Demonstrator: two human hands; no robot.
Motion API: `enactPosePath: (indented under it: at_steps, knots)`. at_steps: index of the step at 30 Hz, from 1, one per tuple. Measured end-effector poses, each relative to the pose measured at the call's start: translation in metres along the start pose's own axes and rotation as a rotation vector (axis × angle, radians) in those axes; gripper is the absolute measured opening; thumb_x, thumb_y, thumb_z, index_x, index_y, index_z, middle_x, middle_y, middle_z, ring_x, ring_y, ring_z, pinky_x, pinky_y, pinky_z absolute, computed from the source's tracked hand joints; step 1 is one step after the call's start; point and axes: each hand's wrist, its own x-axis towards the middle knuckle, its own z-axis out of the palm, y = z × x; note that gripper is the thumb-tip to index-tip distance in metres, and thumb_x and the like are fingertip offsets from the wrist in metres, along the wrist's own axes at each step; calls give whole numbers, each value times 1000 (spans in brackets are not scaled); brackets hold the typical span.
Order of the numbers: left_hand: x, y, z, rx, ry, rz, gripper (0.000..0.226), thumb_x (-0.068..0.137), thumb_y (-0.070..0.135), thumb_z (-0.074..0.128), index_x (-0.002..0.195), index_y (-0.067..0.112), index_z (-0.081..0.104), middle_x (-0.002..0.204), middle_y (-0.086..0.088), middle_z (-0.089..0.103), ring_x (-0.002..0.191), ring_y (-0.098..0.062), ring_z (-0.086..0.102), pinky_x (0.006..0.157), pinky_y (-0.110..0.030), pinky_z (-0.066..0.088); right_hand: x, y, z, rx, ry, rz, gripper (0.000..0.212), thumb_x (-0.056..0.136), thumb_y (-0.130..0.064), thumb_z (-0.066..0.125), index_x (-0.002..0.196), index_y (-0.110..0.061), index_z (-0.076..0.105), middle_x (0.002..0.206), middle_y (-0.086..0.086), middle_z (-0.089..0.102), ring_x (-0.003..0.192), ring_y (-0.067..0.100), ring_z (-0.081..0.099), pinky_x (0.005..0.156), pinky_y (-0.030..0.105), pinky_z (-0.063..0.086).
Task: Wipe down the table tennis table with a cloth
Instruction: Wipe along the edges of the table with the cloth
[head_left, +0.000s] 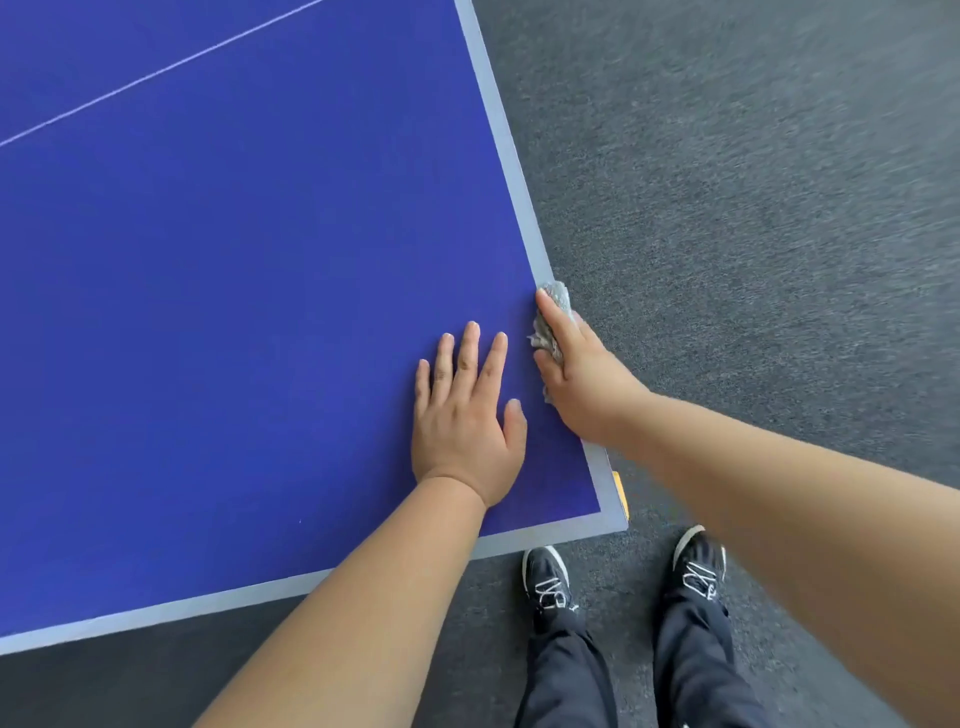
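Item: small grey, nubbly fabric cloth, bunched under my right hand. Location: on the pale grey border strip along the side edge of the blue flat-topped table tennis table, a short way up from the near corner. Part of the cloth shows ahead of my fingertips and a frayed fold shows beside my thumb; the rest is hidden beneath the palm.

Right hand: fingers curled over the cloth and pressing it against the edge, thumb on the blue surface side.

Left hand: flat on the blue top just beside the right, fingers spread, holding nothing; it looks like a brace.

Handling, as I judge it: the cloth is light, soft and limp, with no stiffness of its own, so it goes only where the palm pushes it. Best held wadded, fingers over the top and thumb pinching a fold, so it does not slip out or drop over the rim onto the dark grey carpet. The table is rigid and smooth; the cloth should glide easily.
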Motion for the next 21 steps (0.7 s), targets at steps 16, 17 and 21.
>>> enactPosePath:
  at_steps: [16, 17, 21]
  knots:
    - [1, 1, 0, -5, 62, 28, 73, 94, 47, 28, 165, 29, 20, 173, -1, 12, 159, -29, 9, 128, -52, 9, -53, 9, 17, -80, 79, 20, 66, 106, -34, 46, 160, -48, 10, 171, -13, 7, 151, 19, 31, 113, 23, 27]
    - [1, 0, 0, -7, 58, 27, 73, 94, 47, 29, 165, 29, 20, 173, -1, 12, 159, -28, 9, 128, -52, 9, -40, 4, 13, -83, 79, 30, 66, 107, -33, 46, 161, -46, 10, 171, -11, 8, 151, 20, 31, 113, 24, 26]
    - [-1, 1, -3, -19, 50, 31, 74, 94, 46, 32, 165, 28, 20, 173, -1, 11, 159, -28, 9, 128, -52, 9, -55, -2, 17, -85, 125, 47, 68, 107, -31, 47, 162, -44, 10, 172, -8, 8, 152, 20, 29, 113, 26, 30]
